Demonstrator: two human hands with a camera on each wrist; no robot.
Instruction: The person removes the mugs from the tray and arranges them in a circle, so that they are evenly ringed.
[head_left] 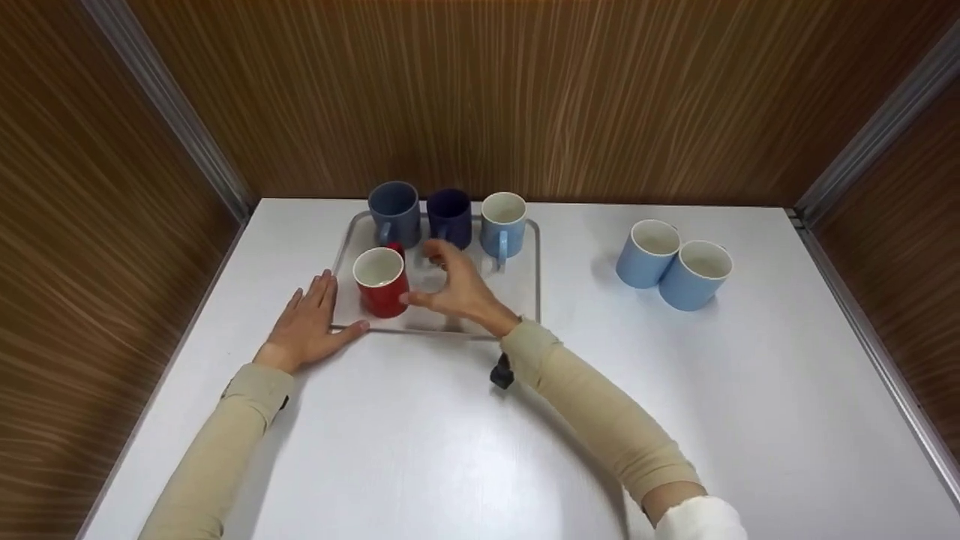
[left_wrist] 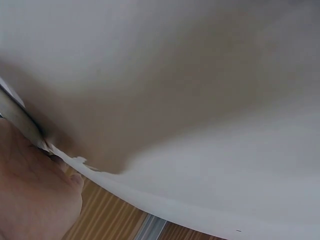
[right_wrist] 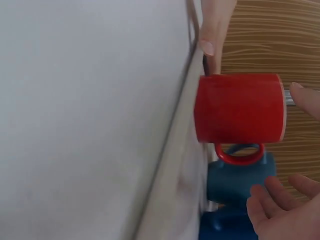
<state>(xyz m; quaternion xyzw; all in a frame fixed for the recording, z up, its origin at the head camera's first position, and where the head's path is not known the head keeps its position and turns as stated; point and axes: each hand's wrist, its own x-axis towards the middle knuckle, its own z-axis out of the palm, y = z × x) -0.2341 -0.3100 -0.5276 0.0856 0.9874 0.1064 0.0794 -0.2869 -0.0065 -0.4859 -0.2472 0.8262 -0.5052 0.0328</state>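
A red mug (head_left: 382, 289) with a white inside stands upright at the front left of a grey tray (head_left: 538, 285). Just right of it is my right hand (head_left: 454, 292), thumb and fingers spread in a curve; the right wrist view shows this hand (right_wrist: 290, 215) apart from the red mug (right_wrist: 240, 108). My left hand (head_left: 304, 330) rests flat at the tray's front left corner, thumb over the front rim. Behind the red mug, a grey-blue mug (head_left: 397, 217), a dark blue mug (head_left: 450, 214) and a light blue mug (head_left: 504, 225) form a row.
Two light blue mugs (head_left: 643, 259) (head_left: 694, 277) stand side by side on the white table (head_left: 420, 450), right of the tray. Wood-patterned panels (head_left: 480, 97) rise behind and at both sides. A small black object (head_left: 502, 373) shows beneath my right sleeve.
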